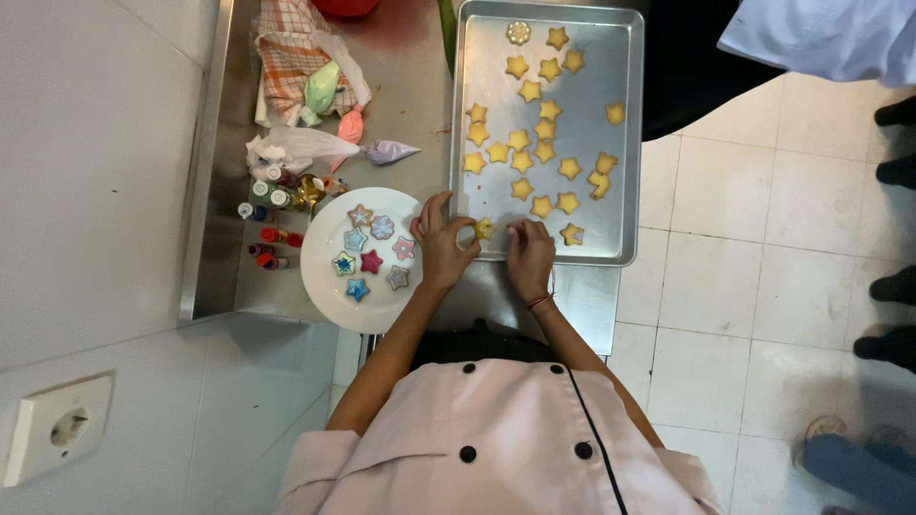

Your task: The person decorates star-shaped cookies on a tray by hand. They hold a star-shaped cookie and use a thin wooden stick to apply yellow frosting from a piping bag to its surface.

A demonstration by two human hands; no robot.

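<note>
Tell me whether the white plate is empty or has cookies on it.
Has cookies. The plate holds seven iced star cookies in blue, pink and grey, lying flat and apart, beside the left hand.

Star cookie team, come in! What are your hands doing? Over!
Left hand and right hand pinch one star cookie at baking tray edge. Plate of iced stars beside. Nothing blocking.

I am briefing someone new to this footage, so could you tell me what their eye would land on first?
Probably the metal baking tray at the upper middle, scattered with plain yellow star cookies. At its near edge the left hand and right hand hold one star cookie between them. Left of them sits a white plate of colourfully iced stars.
</note>
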